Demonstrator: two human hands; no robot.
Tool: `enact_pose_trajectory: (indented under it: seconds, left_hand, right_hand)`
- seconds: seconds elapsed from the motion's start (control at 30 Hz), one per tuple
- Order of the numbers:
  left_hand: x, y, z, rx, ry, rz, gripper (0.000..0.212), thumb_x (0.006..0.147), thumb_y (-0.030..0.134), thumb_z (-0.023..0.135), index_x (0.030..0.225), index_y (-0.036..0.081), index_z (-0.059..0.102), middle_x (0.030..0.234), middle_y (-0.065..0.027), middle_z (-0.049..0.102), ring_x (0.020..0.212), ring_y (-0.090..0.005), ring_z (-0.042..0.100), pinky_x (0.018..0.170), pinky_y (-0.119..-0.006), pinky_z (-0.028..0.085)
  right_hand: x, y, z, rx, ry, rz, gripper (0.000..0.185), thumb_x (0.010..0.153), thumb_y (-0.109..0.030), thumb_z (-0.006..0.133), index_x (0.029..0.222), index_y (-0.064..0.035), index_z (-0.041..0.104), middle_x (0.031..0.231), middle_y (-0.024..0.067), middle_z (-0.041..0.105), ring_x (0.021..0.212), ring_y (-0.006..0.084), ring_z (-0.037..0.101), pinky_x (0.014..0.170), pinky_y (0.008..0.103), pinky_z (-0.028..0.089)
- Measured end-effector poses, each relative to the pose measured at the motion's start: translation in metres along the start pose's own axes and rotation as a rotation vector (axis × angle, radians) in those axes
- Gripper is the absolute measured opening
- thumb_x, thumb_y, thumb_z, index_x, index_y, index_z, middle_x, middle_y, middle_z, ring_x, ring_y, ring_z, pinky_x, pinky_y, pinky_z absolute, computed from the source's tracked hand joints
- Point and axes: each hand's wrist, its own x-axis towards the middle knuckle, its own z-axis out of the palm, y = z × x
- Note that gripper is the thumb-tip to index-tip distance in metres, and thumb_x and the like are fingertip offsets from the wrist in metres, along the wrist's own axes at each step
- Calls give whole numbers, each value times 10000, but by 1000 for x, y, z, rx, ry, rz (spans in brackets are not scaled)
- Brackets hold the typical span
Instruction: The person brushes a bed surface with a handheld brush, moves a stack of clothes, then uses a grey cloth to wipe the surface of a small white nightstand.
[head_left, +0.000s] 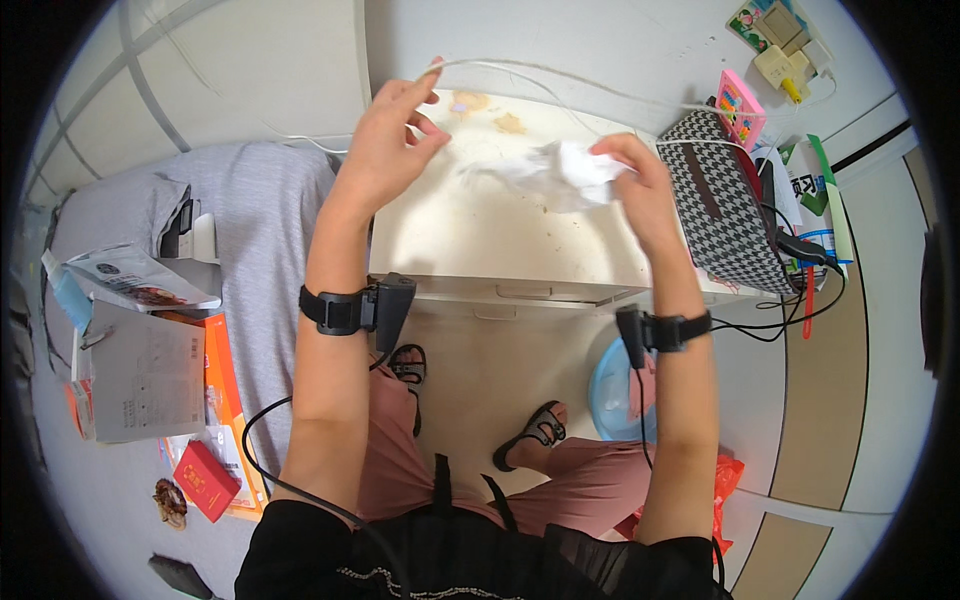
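My left hand (397, 135) is raised over the back left of a white tabletop (480, 240), its index finger against a white cable (540, 69); whether the fingers close on the cable is hard to tell. My right hand (637, 176) holds a crumpled white tissue or wipe (581, 171), blurred, above the right part of the top. The cable arcs over the tabletop towards the wall sockets (784, 64). Brownish stains (510, 123) mark the surface near the wall, with small specks around its middle.
A houndstooth fabric box (712, 195) stands at the right end, beside a pink-framed abacus (739, 109) and black cords. Drawers (525, 291) face me. On the floor sits a blue basin (607, 390). The bed (262, 225) at left bears a grey box (150, 375), packages and a red box (206, 480).
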Motion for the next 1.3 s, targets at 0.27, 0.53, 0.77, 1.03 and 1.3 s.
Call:
enact_pose_trajectory:
  seconds: [0.27, 0.53, 0.77, 1.03, 1.3]
  left_hand:
    - [4, -4, -1, 49, 119, 31, 540, 794, 22, 654, 1311, 90, 515, 1022, -38, 588, 696, -76, 531, 630, -204, 466]
    - [5, -7, 4, 15, 93, 8, 528, 817, 19, 635, 1323, 86, 498, 1094, -53, 591, 731, -79, 555, 662, -217, 474]
    - [4, -10, 0, 43, 102, 13, 530, 818, 13, 633, 1325, 89, 500, 1092, -56, 589, 732, -76, 556, 658, -210, 472]
    - [3, -10, -4, 31, 108, 34, 521, 814, 15, 642, 1313, 96, 514, 1057, -55, 590, 713, -79, 565, 648, -212, 472]
    - [3, -14, -8, 30, 151, 46, 512, 813, 30, 647, 1305, 102, 522, 1039, -53, 590, 703, -89, 574, 634, -215, 471]
  right_hand:
    - [-101, 36, -114, -446, 315, 362, 308, 789, 5, 465, 1018, 16, 671, 953, 112, 680, 786, 144, 594, 712, 239, 453]
    - [-120, 64, -119, -326, 174, 720, 256, 844, -175, 554, 984, -7, 686, 825, 108, 646, 729, 159, 587, 671, 275, 461]
    - [-126, 90, -101, -804, 101, 538, 332, 720, -176, 737, 991, -22, 624, 885, 166, 654, 851, 307, 628, 767, 380, 482]
    - [-113, 75, -42, -823, 90, 563, 310, 756, -175, 705, 997, -8, 603, 1004, 195, 615, 947, 349, 594, 839, 397, 466]
    - [-46, 57, 47, -728, -50, 411, 210, 783, -71, 632, 983, -18, 604, 977, 192, 613, 915, 344, 597, 801, 397, 475]
